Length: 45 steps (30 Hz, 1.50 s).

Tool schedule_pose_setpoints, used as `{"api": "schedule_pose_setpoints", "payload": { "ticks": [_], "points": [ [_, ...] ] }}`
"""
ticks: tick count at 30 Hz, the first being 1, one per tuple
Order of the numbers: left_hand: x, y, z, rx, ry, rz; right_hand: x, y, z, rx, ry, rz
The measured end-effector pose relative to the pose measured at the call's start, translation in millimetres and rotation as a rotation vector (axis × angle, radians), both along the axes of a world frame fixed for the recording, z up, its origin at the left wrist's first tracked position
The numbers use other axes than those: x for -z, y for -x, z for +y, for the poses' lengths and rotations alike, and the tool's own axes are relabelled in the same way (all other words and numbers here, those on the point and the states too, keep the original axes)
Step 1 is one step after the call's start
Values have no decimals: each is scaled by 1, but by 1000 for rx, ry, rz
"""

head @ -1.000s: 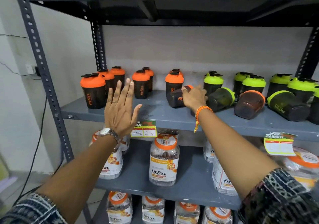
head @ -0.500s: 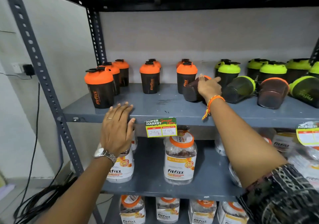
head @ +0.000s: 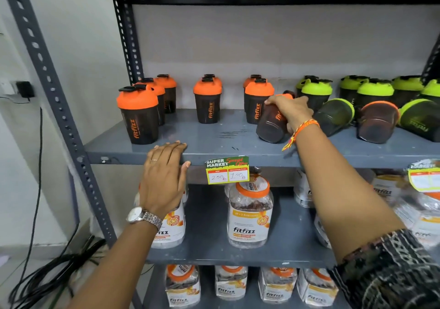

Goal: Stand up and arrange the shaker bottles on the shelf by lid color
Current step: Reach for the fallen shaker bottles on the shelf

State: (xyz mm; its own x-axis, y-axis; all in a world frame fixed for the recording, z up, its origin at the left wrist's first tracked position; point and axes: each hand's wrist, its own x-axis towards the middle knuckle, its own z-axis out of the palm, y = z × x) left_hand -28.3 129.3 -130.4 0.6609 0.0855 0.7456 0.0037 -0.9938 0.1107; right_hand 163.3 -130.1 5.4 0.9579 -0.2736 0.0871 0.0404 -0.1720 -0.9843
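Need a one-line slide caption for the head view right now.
Right hand grips a tilted orange-lidded shaker on the shelf; left hand rests flat on its front edge.

The shelf is matt grey painted metal, scuffed in places. The shaker bottles are dark translucent plastic with smooth orange or green lids. The price tag is glossy paper.

Orange "fitfizz" lettering runs up the upright shaker bottles beyond the left hand's fingertips; a "SUPER MARKET" price tag, just right of them, reads 200 and 100; jars below carry "fitfizz".
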Motion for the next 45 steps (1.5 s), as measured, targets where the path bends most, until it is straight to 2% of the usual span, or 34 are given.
{"api": "schedule_pose_setpoints", "payload": {
  "ticks": [5,7,11,14,20,26,34,41,45],
  "points": [
    [-1,2,-2,-5,18,10,-1,8,14,-323,-297,-8],
    [-1,2,-3,-10,23,17,-6,19,25,-450,-383,37],
    [-2,3,-3,-10,35,28,-15,33,49,-604,-492,-10],
    [-2,4,-4,-11,38,30,-17,39,65,-641,-435,-135],
    [-3,4,-5,-7,42,22,0,43,87,-559,-106,-414],
    [-3,4,-6,-8,43,21,14,52,102,-563,84,-565],
    [-3,5,-6,-6,50,19,19,55,108,-660,256,-648],
    [-4,6,-6,10,83,22,18,54,102,-691,275,-601],
    [-8,5,-11,18,158,-9,9,55,71,-656,171,-549]
  ]
}}
